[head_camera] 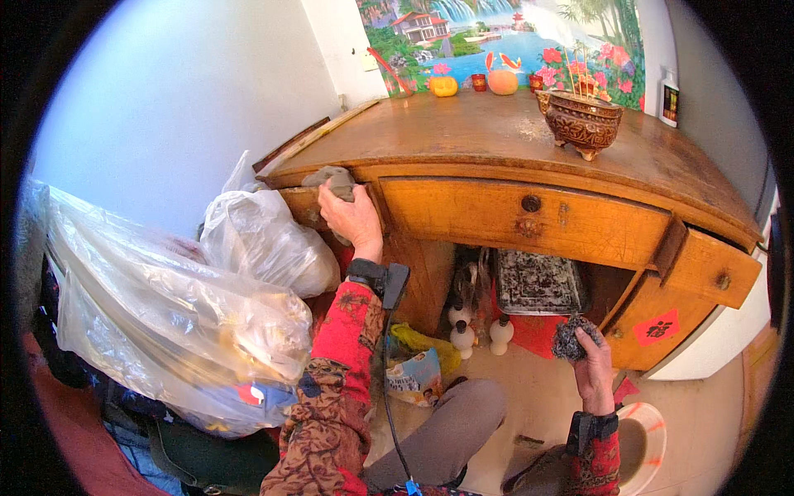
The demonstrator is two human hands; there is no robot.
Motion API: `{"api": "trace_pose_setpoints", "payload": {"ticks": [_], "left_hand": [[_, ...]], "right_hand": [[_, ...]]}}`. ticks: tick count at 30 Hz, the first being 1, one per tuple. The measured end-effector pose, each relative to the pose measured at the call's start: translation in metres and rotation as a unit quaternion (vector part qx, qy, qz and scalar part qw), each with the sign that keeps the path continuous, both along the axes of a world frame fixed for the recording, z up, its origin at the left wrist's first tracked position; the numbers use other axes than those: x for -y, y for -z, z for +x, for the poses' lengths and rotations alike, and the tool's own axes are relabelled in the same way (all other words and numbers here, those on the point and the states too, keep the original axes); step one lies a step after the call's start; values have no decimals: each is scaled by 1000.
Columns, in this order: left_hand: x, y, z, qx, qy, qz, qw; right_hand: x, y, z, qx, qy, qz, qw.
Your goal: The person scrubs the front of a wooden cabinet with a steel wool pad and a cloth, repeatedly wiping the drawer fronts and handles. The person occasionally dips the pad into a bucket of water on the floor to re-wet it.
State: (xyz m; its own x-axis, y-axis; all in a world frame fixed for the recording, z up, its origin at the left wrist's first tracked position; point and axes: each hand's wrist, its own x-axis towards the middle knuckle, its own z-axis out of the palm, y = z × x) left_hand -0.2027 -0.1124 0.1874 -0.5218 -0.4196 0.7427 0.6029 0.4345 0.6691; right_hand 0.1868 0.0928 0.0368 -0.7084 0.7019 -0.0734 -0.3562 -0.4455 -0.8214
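My left hand (355, 218) grips a wadded grey-brown cloth (335, 178) at the left drawer (303, 203) of a wooden desk (446, 133), just under the desktop's edge. Part of that drawer front is hidden behind the hand and cloth. In my right hand (594, 372) is a dark, curly scouring pad (570, 339), apart from the desk and in front of its open lower space. Below my right wrist stands a pale basin (659, 428) with murky liquid inside, partly covered by my sleeve. The middle drawer (459, 208) is closed, while the right drawer (713, 266) juts out somewhat.
On the desktop stand a brown incense burner (583, 124) with smoking sticks, a pomelo-like fruit (502, 82) and small red cups (478, 82). Filled plastic bags (267, 242) crowd the left. White bottles (501, 335) and a dark-mottled tray (538, 282) sit beneath the desk.
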Motion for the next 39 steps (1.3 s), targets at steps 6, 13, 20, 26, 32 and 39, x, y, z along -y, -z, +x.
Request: {"api": "trace_pose_setpoints", "payload": {"ticks": [6, 13, 20, 26, 32, 39], "left_hand": [[12, 16, 7, -85, 18, -128, 988], [36, 10, -21, -90, -80, -187, 975], [28, 7, -3, -42, -57, -153, 986], [25, 20, 18, -73, -7, -247, 966], [24, 24, -10, -111, -45, -219, 968], [65, 2, -47, 43, -87, -157, 983]], "right_hand": [[12, -9, -5, 12, -13, 8, 1000], [16, -9, -10, 13, -22, 30, 999], [14, -14, 6, 14, -6, 32, 999], [22, -13, 0, 23, -22, 48, 998], [21, -8, -5, 34, -16, 66, 997], [19, -23, 19, 32, 7, 61, 998]]}}
